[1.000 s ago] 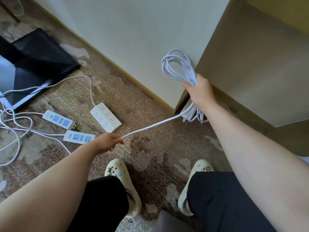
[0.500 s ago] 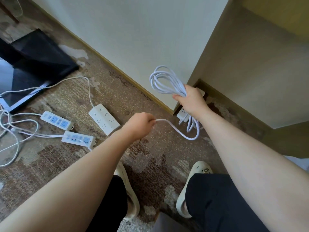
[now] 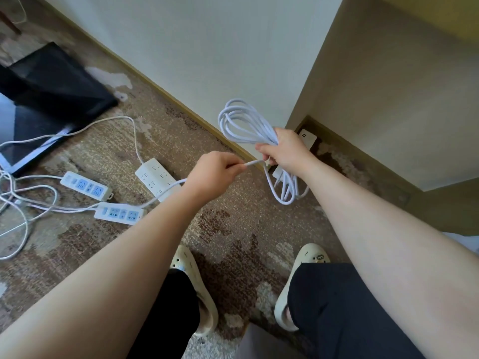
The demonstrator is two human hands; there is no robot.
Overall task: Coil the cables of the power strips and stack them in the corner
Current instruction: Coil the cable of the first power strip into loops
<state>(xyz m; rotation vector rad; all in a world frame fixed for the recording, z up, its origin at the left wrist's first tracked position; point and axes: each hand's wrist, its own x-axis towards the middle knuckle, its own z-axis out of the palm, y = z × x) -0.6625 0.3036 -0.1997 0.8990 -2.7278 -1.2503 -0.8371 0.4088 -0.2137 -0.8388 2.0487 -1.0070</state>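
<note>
Honestly, with the right hand (image 3: pixel 287 151) clutching the coiled cable (image 3: pixel 246 123) near the corner and the left hand (image 3: pixel 215 174) pinching the loose strand, I'd keep each new loop matching the others.

Blk panel (image 3: pixel 51 99) on worn carpet (image 3: pixel 233 229), cream clogs (image 3: pixel 197 288).

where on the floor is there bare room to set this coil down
Bare carpet lies between the three strips at left and the shoes, and on toward the wall. The corner right of the strip already lying there is also free. Crowded: far left, where loose cables tangle around the blue-socket strips.
</note>
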